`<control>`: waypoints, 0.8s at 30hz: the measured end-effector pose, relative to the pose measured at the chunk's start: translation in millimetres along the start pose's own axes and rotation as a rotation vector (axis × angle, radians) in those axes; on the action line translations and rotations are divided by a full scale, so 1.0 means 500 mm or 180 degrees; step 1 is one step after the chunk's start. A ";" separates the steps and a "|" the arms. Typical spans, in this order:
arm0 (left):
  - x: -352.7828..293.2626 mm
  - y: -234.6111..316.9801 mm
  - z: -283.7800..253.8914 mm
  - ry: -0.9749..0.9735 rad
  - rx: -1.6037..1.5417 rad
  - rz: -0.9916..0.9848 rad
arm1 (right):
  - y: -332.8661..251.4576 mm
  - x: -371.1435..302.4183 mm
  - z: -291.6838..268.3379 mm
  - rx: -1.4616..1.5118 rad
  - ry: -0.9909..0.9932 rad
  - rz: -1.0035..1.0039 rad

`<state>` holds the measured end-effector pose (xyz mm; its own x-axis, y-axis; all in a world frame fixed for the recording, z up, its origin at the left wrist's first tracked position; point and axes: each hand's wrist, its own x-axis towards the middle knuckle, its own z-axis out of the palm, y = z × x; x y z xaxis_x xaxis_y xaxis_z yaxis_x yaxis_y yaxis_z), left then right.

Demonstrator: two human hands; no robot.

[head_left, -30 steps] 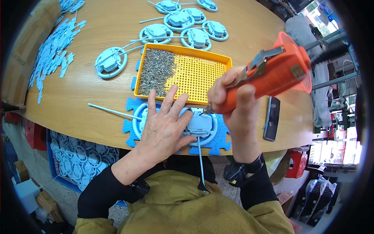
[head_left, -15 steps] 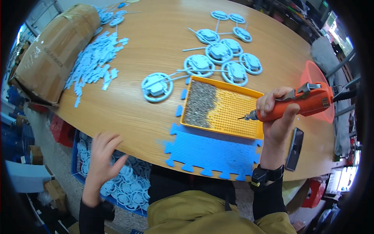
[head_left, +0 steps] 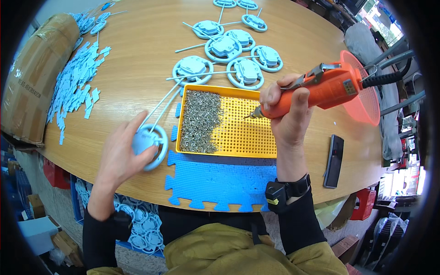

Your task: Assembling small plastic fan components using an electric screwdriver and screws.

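My left hand [head_left: 123,153] grips a light-blue, steering-wheel-shaped plastic part [head_left: 160,158] left of the tray, thumb over its face. Two thin rods [head_left: 166,103] stretch from the part toward the far side. In my right hand [head_left: 291,112] is an orange electric screwdriver [head_left: 323,91], its tip [head_left: 247,117] pointing left above a yellow tray [head_left: 229,150]. Small metal screws [head_left: 199,121] fill the tray's left part; the right part shows a perforated bottom. In front of the tray lies a blue foam mat [head_left: 220,181].
Several similar wheel parts [head_left: 247,73] lie beyond the tray. Light-blue flat pieces [head_left: 75,87] are heaped beside a cardboard box [head_left: 41,78] on the left. A black phone [head_left: 333,161] and an orange basket [head_left: 366,103] are at right. More wheel parts [head_left: 145,231] fill a bin below the table edge.
My left hand has come up over the table and taken hold of the nearest wheel part, which has shifted toward me. The screwdriver is still over the tray. The view has shifted.
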<state>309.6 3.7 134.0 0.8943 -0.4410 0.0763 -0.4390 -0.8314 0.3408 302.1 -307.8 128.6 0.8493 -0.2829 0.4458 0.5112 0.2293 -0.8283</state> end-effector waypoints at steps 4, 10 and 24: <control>-0.090 0.045 -0.028 0.0071 -0.0460 -0.0666 | 0.006 0.002 0.002 0.0018 -0.0045 0.0075; -0.140 0.163 0.055 0.0140 -0.0402 -0.0240 | 0.010 -0.001 0.000 -0.0128 -0.0181 0.0050; -0.123 0.224 0.088 -0.0499 -0.0603 0.0512 | -0.002 -0.012 0.036 -0.0141 -0.0130 0.0014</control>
<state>201.6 -77.1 126.2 0.7838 -0.6210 0.0029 -0.5368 -0.6752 0.5059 298.8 -289.8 132.8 0.8566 -0.2434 0.4549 0.5018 0.1886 -0.8442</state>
